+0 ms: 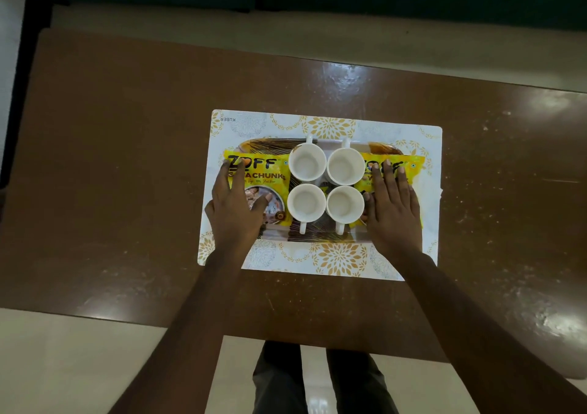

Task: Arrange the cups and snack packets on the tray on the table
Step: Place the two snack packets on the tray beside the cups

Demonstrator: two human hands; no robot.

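Observation:
A tray (317, 239) with a dark, gold-lined pattern lies on a white placemat (327, 124). Several white cups stand in a square block at its middle, such as the far-left cup (307, 163) and the near-right cup (345, 204); the far cups' handles point away from me, the near ones' toward me. A yellow snack packet (270, 172) lies left of the cups, and my left hand (236, 205) rests flat on it, fingers spread. A second yellow packet (413, 167) lies right of the cups under my flat right hand (392, 212).
The placemat sits on a glossy brown table (127, 175). The table's near edge is close to my legs (317, 382), which stand on a pale tiled floor. A dark sofa or bench runs along the far side.

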